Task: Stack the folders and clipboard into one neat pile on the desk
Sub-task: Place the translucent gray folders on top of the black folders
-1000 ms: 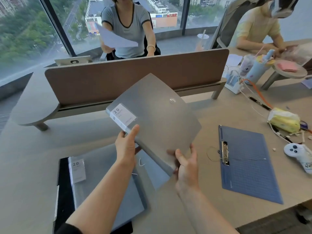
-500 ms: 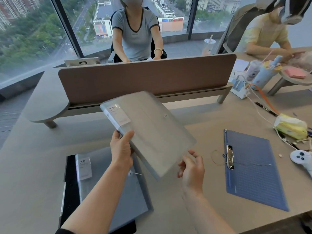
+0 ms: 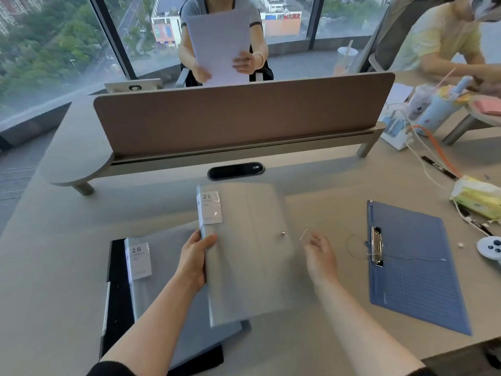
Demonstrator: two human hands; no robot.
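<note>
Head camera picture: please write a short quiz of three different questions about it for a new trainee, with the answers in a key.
1. True or false: the left hand grips the grey folder at its spine edge.
2. Which item lies alone at the right of the desk?
A. a black folder
B. the blue clipboard
C. a laptop
3. Fill in: the right hand is open and ____ the grey folder.

Key
1. True.
2. B. Its metal clip is at its left edge.
3. Not touching. It hangs just beside the folder's right edge. The held folder partly overlaps the second grey folder, which lies on a black folder.
</note>
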